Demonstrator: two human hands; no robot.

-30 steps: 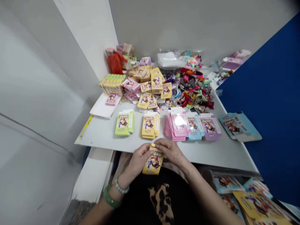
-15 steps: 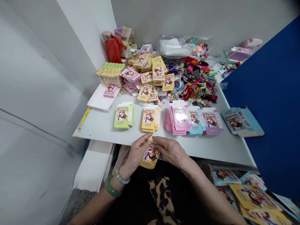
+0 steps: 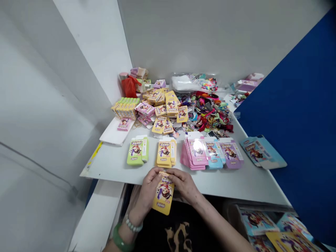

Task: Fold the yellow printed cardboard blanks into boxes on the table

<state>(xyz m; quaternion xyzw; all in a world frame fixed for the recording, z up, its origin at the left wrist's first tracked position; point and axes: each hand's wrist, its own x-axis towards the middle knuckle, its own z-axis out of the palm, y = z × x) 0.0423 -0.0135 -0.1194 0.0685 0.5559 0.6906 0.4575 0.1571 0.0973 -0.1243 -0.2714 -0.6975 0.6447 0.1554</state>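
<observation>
Both hands grip a yellow card box (image 3: 164, 194), flat-looking and printed with a cartoon girl, just in front of the table's near edge. My left hand (image 3: 149, 189) is closed on its left upper side, and my right hand (image 3: 185, 183) pinches the upper right corner. The box's lower end points toward my lap. Beyond them on the table lie a stack of yellow boxes (image 3: 165, 152), a green stack (image 3: 136, 150), a pink stack (image 3: 196, 150), a blue stack (image 3: 214, 154) and a purple stack (image 3: 231, 154), all flat-looking.
Filled-out yellow boxes (image 3: 172, 103) are heaped farther back, beside a jumble of colourful hair ties (image 3: 207, 108). A row of upright boxes (image 3: 126, 107) stands left. A blue carton (image 3: 262, 152) overhangs the right edge. A bin (image 3: 237, 218) with printed cartons is below right.
The view has tilted upward, so the table sits lower in the picture. Both hands still hold the yellow box, and its front now shows more fully between them.
</observation>
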